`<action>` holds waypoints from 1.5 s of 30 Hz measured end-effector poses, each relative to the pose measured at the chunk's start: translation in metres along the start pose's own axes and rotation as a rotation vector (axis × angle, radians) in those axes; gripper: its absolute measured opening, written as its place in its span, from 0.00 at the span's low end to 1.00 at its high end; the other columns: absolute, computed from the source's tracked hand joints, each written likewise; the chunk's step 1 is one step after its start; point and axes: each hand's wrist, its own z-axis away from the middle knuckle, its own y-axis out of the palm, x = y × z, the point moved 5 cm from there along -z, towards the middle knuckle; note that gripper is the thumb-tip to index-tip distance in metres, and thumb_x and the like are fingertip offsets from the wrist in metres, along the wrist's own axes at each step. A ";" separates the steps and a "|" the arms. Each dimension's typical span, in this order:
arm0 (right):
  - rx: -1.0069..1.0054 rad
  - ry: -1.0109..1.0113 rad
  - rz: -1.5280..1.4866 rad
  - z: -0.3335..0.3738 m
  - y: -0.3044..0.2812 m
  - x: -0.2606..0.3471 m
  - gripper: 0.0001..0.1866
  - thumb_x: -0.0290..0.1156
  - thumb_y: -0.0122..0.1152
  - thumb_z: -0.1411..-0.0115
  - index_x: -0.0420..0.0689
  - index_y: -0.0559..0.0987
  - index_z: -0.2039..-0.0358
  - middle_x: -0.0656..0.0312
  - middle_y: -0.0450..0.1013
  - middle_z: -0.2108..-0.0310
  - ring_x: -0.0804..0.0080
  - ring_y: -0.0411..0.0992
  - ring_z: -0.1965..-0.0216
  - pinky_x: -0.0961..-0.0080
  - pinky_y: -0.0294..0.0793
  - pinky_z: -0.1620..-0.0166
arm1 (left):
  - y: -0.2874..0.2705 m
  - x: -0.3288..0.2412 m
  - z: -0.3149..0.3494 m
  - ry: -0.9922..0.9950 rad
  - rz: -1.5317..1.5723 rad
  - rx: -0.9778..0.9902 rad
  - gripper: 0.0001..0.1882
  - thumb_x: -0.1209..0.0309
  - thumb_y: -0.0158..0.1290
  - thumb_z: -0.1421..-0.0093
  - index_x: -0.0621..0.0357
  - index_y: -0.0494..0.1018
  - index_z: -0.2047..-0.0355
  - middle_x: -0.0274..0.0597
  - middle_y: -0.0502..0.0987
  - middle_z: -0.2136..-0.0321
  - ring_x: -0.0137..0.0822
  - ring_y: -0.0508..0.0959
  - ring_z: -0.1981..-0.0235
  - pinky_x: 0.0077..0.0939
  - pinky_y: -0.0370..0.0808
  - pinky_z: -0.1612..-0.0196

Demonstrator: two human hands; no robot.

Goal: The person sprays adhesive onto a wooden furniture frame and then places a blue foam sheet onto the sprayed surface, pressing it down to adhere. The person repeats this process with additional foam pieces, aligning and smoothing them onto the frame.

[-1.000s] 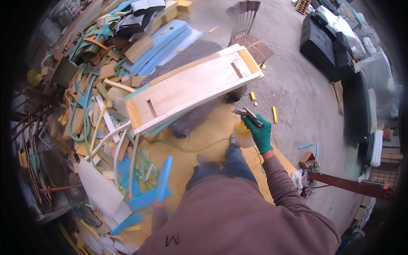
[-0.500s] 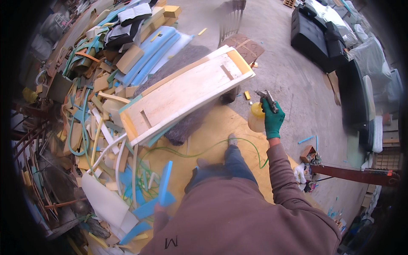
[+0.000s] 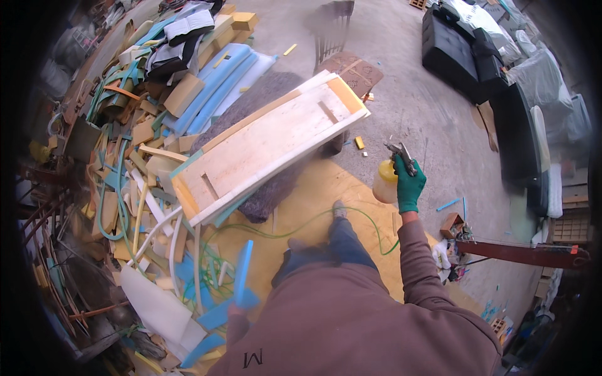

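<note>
Long foam-edged panel (image 3: 269, 147) lies across grey bundle (image 3: 274, 194), prob. to keep it off the floor. Blue foam strip (image 3: 243, 271) sticks out from L hand (image 3: 236, 309), clamped on its near end, prob. keeping the rest free. Gloved R hand (image 3: 411, 187) wrapped round spray gun (image 3: 402, 156), cup (image 3: 384, 182) hanging below, prob. vs. spills.

Pretty sure this is an upholstery workshop. The gloved right grip (image 3: 411, 188) has a spray gun (image 3: 404, 158), a foam-edged wooden panel (image 3: 269, 147) sits off to its left, and past that there's a huge heap of foam offcuts (image 3: 143, 131). Black sofa (image 3: 454, 59) beyond the grip to the right, rough grey floor (image 3: 433, 128) between.
</note>
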 end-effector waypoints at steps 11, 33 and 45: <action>0.295 -0.077 -0.044 -0.036 0.054 0.018 0.12 0.39 0.79 0.29 0.43 0.93 0.54 0.62 0.86 0.70 0.81 0.81 0.69 0.73 0.78 0.63 | -0.007 -0.037 0.001 -0.037 -0.055 0.066 0.30 0.71 0.57 0.30 0.58 0.75 0.27 0.63 0.82 0.35 0.63 0.82 0.34 0.59 0.79 0.35; 0.430 0.221 -0.091 -0.517 0.413 -0.340 0.24 0.53 0.71 0.24 0.49 0.86 0.40 0.54 0.83 0.63 0.63 0.81 0.61 0.60 0.79 0.53 | 0.045 -0.229 0.280 -0.922 -0.173 -0.423 0.26 0.73 0.55 0.26 0.59 0.75 0.28 0.62 0.83 0.37 0.62 0.83 0.37 0.55 0.80 0.37; 0.373 0.465 -0.303 -0.519 0.439 -0.465 0.14 0.42 0.67 0.23 0.43 0.87 0.56 0.66 0.82 0.67 0.76 0.74 0.71 0.73 0.71 0.66 | -0.012 -0.244 0.401 -1.097 -0.185 -1.001 0.24 0.74 0.54 0.25 0.59 0.75 0.29 0.61 0.83 0.39 0.62 0.84 0.38 0.53 0.81 0.38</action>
